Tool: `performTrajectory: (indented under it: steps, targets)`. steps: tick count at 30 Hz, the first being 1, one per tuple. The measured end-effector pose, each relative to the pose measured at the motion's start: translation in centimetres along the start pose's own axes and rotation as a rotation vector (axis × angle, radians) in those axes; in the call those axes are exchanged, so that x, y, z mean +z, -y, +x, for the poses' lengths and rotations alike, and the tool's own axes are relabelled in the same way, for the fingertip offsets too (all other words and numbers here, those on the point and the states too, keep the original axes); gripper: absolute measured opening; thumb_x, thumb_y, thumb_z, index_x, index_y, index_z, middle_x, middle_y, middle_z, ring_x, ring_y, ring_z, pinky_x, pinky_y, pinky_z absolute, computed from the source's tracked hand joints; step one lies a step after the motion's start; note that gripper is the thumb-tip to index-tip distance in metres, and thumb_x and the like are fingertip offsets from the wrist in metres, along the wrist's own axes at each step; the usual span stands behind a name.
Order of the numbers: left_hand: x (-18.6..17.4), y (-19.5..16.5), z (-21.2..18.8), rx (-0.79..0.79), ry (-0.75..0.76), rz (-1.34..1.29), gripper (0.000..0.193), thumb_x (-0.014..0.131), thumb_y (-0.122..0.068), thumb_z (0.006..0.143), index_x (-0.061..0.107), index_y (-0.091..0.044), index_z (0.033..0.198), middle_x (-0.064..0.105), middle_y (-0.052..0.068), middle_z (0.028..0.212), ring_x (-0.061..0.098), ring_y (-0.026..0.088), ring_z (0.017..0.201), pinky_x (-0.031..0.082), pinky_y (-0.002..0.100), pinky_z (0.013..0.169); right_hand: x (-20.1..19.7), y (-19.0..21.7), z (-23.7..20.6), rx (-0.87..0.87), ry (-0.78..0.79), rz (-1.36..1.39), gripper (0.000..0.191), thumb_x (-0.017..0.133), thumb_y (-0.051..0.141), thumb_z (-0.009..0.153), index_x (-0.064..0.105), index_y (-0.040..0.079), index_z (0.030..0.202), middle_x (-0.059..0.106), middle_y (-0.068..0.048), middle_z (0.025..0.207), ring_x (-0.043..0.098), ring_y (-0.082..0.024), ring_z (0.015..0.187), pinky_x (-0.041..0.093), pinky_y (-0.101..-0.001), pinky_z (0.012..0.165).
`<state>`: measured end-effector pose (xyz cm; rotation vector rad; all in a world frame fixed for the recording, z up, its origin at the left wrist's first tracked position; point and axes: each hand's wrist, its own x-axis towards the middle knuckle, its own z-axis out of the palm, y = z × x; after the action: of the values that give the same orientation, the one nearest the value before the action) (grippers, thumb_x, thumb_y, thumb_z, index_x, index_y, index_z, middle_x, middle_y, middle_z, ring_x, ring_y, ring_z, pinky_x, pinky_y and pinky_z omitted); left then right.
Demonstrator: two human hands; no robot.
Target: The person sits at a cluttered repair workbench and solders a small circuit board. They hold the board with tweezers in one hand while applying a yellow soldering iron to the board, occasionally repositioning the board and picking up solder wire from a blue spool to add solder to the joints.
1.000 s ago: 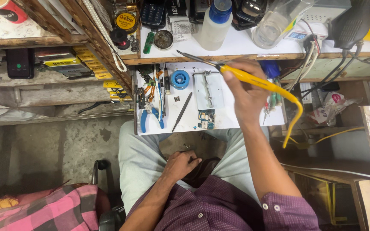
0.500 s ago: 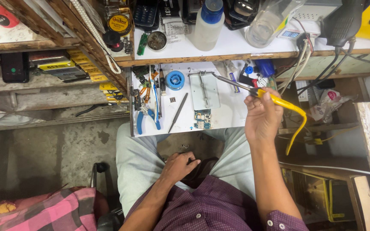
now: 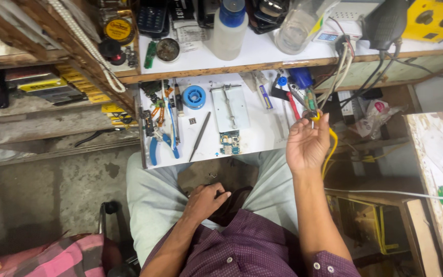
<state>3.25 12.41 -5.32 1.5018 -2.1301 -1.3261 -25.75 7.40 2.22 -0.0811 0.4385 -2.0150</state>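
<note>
Right hand raised beside white work tray, fingertips pinched on yellow-handled soldering iron; tip hidden among tools. Left hand resting on lap, fingers loosely curled, holding nothing visible.

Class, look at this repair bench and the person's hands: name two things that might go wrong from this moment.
1. The right hand holds a yellow-handled tool whose yellow cord hangs beside the bench; it may snag on the cable tangle.
2. The left hand rests on the lap, so the small circuit board near the bench edge might get knocked off.
</note>
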Motion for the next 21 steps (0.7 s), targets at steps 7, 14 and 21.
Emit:
performTrajectory:
  steps: [7,14,21]
  targets:
    - [0.0,0.2,0.0,-0.054,0.032,0.009,0.029,0.074,-0.039,0.087,0.073,-0.010,0.091,0.069,0.015,0.066,0.069,0.035,0.067,0.052,0.046,0.068,-2.3,1.6,0.1,0.077,0.061,0.194,0.026,0.067,0.028,0.105,0.069,0.002,0.105,0.070,-0.015,0.100,0.067,-0.015,0.084,0.058,-0.0256,0.078]
    - [0.1,0.3,0.0,-0.038,0.028,-0.002,0.030,0.074,-0.039,0.087,0.072,-0.009,0.090,0.069,0.014,0.067,0.069,0.035,0.068,0.052,0.046,0.066,-4.3,2.3,0.1,0.075,0.096,0.247,0.026,0.065,0.027,0.106,0.069,0.001,0.105,0.069,-0.015,0.100,0.065,-0.014,0.082,0.055,-0.0261,0.079]
    - [-0.4,-0.5,-0.3,-0.052,0.040,0.007,0.029,0.074,-0.038,0.087,0.072,-0.009,0.090,0.066,0.014,0.062,0.067,0.033,0.061,0.051,0.045,0.063,-4.3,1.9,0.1,0.072,0.058,0.260,0.026,0.067,0.025,0.104,0.067,0.000,0.104,0.068,-0.014,0.097,0.064,-0.014,0.080,0.055,-0.0257,0.076]
